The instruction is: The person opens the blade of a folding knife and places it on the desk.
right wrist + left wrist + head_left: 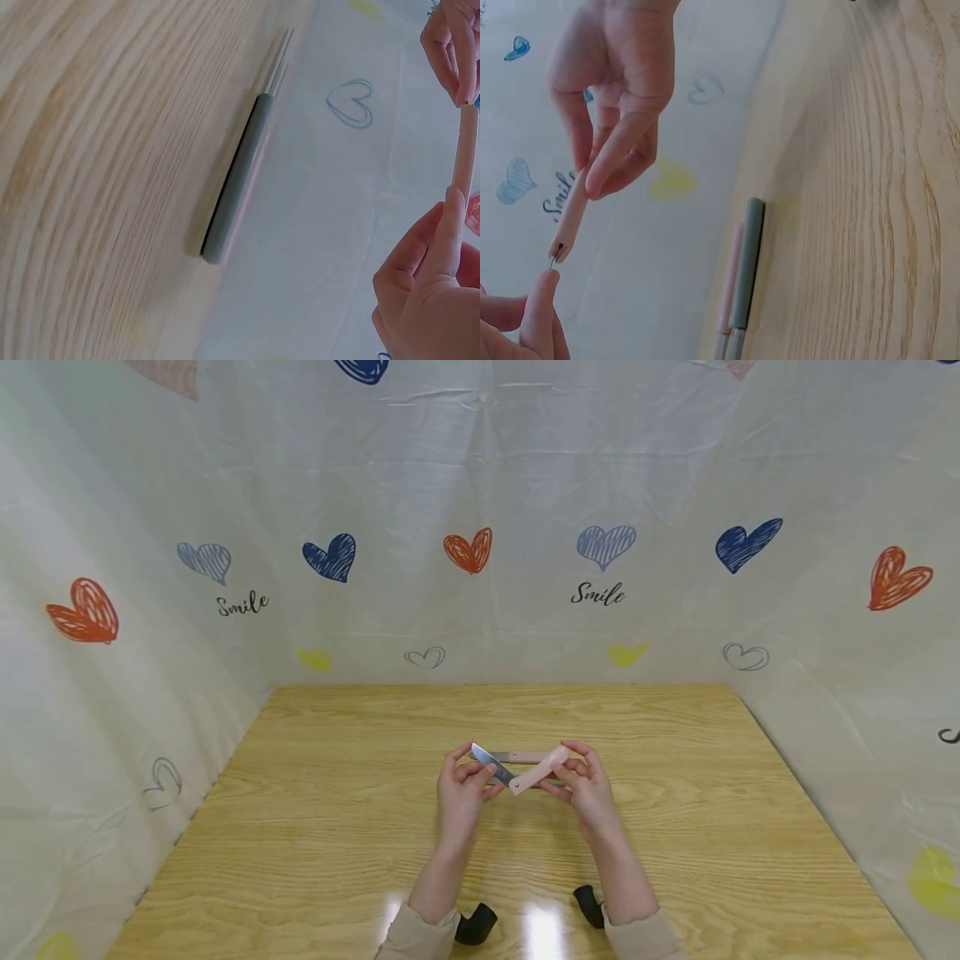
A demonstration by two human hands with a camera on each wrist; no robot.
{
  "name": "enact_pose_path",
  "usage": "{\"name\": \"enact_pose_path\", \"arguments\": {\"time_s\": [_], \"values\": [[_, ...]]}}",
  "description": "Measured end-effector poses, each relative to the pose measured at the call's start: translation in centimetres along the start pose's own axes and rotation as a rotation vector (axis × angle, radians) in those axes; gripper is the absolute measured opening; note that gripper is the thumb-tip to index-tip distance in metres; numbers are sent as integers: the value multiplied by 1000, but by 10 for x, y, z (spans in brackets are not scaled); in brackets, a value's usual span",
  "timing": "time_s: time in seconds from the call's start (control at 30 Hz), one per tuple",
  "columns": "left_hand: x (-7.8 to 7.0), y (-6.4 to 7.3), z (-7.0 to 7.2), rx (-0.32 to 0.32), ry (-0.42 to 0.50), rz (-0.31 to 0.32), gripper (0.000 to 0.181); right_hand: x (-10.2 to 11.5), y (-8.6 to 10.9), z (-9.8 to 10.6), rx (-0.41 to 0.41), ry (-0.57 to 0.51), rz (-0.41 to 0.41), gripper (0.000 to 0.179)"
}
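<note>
A folding knife [536,775] with a light pink handle is held up over the table, its blade swung out at an angle. My left hand [461,789] pinches the shiny blade [491,764] between thumb and fingers. The handle's far end is gripped by my right hand [590,787]. In the left wrist view, the slot at the handle's pivot end [561,249] faces the left fingertips. Behind the hands lie two more knives side by side: one with a pink handle [731,277], the other with a grey-green handle [238,180].
The wood-grain table [337,827] reaches back to a pale curtain [525,468] printed with hearts and "Smile". This curtain also hangs along both sides. Black curved pieces [476,925] stick out at both sleeve cuffs.
</note>
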State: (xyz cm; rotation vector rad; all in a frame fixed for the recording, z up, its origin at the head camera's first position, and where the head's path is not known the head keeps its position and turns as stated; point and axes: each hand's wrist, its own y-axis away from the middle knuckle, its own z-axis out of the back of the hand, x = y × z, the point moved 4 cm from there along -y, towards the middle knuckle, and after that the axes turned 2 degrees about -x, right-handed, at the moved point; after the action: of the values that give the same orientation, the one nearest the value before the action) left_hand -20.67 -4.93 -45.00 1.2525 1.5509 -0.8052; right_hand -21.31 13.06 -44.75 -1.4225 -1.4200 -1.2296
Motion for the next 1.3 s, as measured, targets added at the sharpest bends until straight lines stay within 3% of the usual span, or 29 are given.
{"name": "enact_pose_path", "arguments": {"time_s": [0.47,0.77,0.97,1.3], "values": [[5,9,-5,-156,199,-122,46,-5,3,-5,-75,-247,4,34],[6,12,-11,-185,279,-204,44,-5,7,-8,-136,-340,47,31],[9,14,-14,-223,326,-208,43,-6,10,-12,-184,-393,83,28],[16,13,-18,-247,379,-164,46,-11,11,-15,-238,-484,109,28]]}}
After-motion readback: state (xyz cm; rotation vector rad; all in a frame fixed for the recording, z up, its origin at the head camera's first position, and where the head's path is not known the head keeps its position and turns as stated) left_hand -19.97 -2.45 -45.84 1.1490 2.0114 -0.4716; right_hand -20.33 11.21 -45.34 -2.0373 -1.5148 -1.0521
